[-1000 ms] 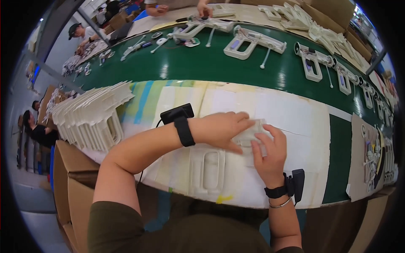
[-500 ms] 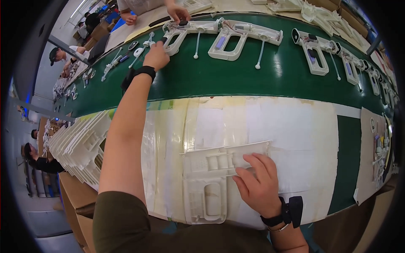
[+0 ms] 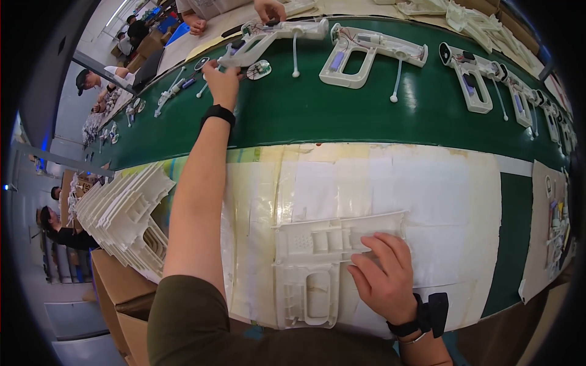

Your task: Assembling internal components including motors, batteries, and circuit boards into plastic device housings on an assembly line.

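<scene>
My left hand (image 3: 221, 83) reaches across the green surface, fingers closed on a small wired part, mostly hidden by the fingers. Thin wires run from beside the hand to a white round piece with a circuit board (image 3: 259, 70). Just beyond, a gun-shaped white housing (image 3: 251, 53) is tilted, and another person's hand (image 3: 268, 10) touches its top. Close to me, an empty gun-shaped half shell (image 3: 308, 241) lies inner side up on the pale work sheet. Over its barrel part rests my right hand (image 3: 384, 277), fingers loosely bent and apart, near the lower edge.
Nested white half shells (image 3: 125, 213) stand at the left, above a cardboard box (image 3: 119, 280). Several wired housings (image 3: 348, 70) line the green surface (image 3: 329, 119) toward the right. Small loose assemblies (image 3: 171, 94) lie far left. A cardboard sheet with parts (image 3: 540, 238) is at the right.
My left hand has shifted left of the nearest housing, which now sits tilted. The wired round piece now shows right of that hand. My right hand stays at the half shell; the view has shifted slightly.
</scene>
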A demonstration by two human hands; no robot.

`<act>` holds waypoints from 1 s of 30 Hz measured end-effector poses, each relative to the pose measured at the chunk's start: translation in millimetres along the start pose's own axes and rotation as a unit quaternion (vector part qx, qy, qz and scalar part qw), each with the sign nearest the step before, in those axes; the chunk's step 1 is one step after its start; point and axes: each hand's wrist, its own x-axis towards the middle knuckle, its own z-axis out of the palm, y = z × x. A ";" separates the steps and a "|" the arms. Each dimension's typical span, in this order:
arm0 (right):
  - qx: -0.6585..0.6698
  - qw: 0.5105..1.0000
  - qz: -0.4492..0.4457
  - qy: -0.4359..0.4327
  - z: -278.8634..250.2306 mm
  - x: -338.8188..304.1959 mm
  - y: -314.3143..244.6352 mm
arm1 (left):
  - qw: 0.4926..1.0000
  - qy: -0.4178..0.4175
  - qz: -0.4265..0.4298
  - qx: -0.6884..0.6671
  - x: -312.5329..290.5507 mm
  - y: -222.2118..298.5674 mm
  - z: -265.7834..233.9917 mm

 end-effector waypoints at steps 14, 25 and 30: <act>0.003 1.000 -0.015 0.019 7.6 1.0 0.4 | 0.797 -0.388 0.176 0.427 18.6 -15.6 -52.7; -0.006 0.996 -0.057 0.072 15.1 2.2 -10.7 | 0.951 -0.204 -0.057 -0.225 -14.1 152.0 -227.0; 0.094 0.988 -0.050 0.116 0.3 7.7 -39.1 | 0.896 -0.285 0.082 -0.332 -74.1 270.1 -260.6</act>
